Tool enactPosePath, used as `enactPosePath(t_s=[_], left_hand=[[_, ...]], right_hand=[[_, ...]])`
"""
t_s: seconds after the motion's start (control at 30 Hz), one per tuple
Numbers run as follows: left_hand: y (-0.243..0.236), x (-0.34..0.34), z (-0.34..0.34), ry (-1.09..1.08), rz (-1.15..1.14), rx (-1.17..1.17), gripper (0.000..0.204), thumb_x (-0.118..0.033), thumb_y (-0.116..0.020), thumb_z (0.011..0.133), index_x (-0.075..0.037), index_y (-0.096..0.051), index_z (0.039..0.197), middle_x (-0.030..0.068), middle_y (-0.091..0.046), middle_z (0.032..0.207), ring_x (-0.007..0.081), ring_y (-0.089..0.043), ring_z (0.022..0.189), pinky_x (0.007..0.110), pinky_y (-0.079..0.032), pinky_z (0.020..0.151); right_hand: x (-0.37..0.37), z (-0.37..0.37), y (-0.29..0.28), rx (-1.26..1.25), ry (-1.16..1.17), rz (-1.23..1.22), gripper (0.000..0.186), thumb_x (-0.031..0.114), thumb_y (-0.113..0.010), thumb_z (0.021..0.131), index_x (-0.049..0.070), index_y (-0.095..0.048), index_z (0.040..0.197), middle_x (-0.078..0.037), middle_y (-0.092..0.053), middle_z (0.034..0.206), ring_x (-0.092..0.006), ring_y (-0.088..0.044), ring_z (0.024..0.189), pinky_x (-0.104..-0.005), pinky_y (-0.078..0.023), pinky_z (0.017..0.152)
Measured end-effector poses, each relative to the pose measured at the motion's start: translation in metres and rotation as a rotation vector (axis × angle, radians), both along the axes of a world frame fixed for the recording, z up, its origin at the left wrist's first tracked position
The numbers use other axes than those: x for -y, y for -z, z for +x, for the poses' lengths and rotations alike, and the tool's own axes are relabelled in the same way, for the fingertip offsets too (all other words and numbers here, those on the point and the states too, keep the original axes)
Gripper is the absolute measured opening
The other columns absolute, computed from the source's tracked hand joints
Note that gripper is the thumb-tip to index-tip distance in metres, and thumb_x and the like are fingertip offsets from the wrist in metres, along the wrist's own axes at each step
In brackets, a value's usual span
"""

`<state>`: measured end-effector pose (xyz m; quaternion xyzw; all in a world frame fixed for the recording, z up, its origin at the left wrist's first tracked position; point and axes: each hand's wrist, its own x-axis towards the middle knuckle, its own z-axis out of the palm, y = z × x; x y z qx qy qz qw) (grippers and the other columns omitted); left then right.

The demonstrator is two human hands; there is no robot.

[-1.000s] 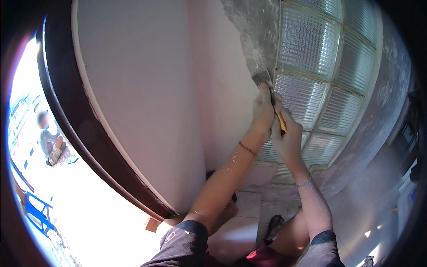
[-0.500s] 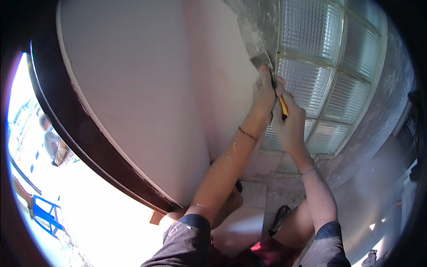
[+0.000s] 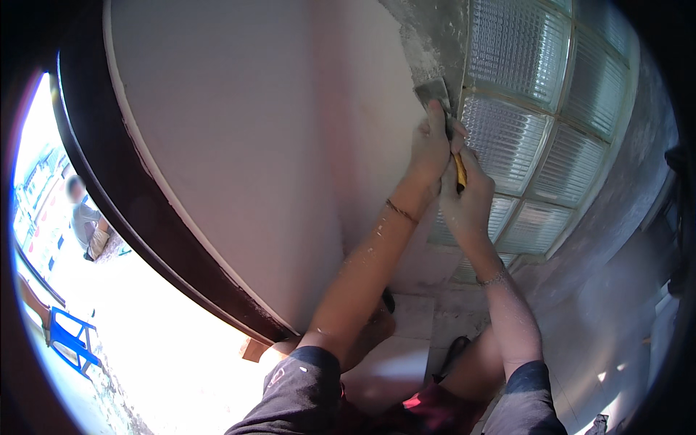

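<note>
A scraper [image 3: 433, 91] with a flat metal blade and a yellow-and-black handle lies against the strip of rough grey wall [image 3: 439, 45] beside the glass blocks. My left hand [image 3: 429, 151] is closed around it near the blade, its thumb stretched up onto the metal. Lower down, my right hand [image 3: 468, 201] grips the handle, part of which shows yellow between the fingers. Pale dust coats both hands and forearms. To the left of the grey strip the wall [image 3: 370, 109] has a smooth whitish surface; its border with the grey is ragged.
Glass blocks [image 3: 516, 51] fill an opening just right of my hands. A dark door frame [image 3: 116, 167] curves down the left side. Beyond it, in bright light, are a seated person [image 3: 88, 225] and a blue stool [image 3: 72, 337]. Below me is a tiled floor [image 3: 395, 355].
The scraper and both hands appear slightly higher in the picture, while the whole view has shifted a little. My grip on the tool looks the same.
</note>
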<state>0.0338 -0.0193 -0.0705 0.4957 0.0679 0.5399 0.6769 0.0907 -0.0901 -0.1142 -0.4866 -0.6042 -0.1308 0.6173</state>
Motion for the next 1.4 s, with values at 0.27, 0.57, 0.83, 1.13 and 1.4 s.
enactPosePath(t_s=[0.27, 0.57, 0.83, 1.13, 1.4], left_hand=[[-0.007, 0.001, -0.012, 0.012, -0.062, -0.064, 0.063, -0.056, -0.036, 0.108, -0.004, -0.056, 0.076, 0.0005, -0.044, 0.061, 0.0134, -0.045, 0.056, 0.031, -0.051, 0.058], [-0.004, -0.001, -0.016, -0.006, -0.038, -0.088, 0.063, -0.054, -0.036, 0.108, -0.002, -0.056, 0.078, 0.0008, -0.043, 0.060, 0.0139, -0.044, 0.054, 0.036, -0.057, 0.060], [-0.018, 0.002, -0.022, -0.011, -0.070, -0.112, 0.061, -0.051, -0.036, 0.109, -0.002, -0.055, 0.078, 0.0019, -0.043, 0.060, 0.0155, -0.045, 0.052, 0.037, -0.057, 0.059], [-0.018, -0.001, -0.024, -0.030, -0.042, -0.163, 0.059, -0.051, -0.036, 0.109, -0.003, -0.058, 0.083, 0.0003, -0.043, 0.059, 0.0176, -0.054, 0.056, 0.034, -0.056, 0.062], [-0.023, -0.008, -0.025, -0.021, -0.101, -0.245, 0.059, -0.050, -0.034, 0.110, -0.003, -0.056, 0.081, 0.0005, -0.043, 0.059, 0.0183, -0.053, 0.055, 0.035, -0.056, 0.060]], right_hand=[[0.001, -0.010, -0.004, -0.080, -0.042, -0.119, 0.026, 0.003, -0.054, 0.098, -0.003, -0.058, 0.124, -0.022, -0.066, 0.086, -0.0303, -0.068, 0.075, -0.0376, -0.052, 0.069], [0.001, -0.016, 0.002, -0.051, -0.039, -0.099, 0.027, 0.002, -0.050, 0.100, -0.003, -0.058, 0.126, -0.013, -0.059, 0.075, -0.0198, -0.059, 0.063, -0.0334, -0.048, 0.061], [-0.005, -0.019, -0.004, -0.063, -0.086, -0.107, 0.027, 0.002, -0.050, 0.101, -0.006, -0.058, 0.125, -0.011, -0.061, 0.078, -0.0169, -0.059, 0.065, -0.0319, -0.048, 0.062], [-0.004, -0.023, -0.007, -0.105, -0.055, -0.069, 0.029, 0.006, -0.052, 0.101, -0.005, -0.058, 0.127, -0.016, -0.065, 0.085, -0.0214, -0.063, 0.073, -0.0349, -0.051, 0.071], [-0.005, -0.024, -0.011, -0.111, -0.107, -0.117, 0.023, 0.005, -0.049, 0.102, -0.005, -0.059, 0.121, -0.014, -0.061, 0.086, -0.0179, -0.062, 0.075, -0.0327, -0.049, 0.068]])
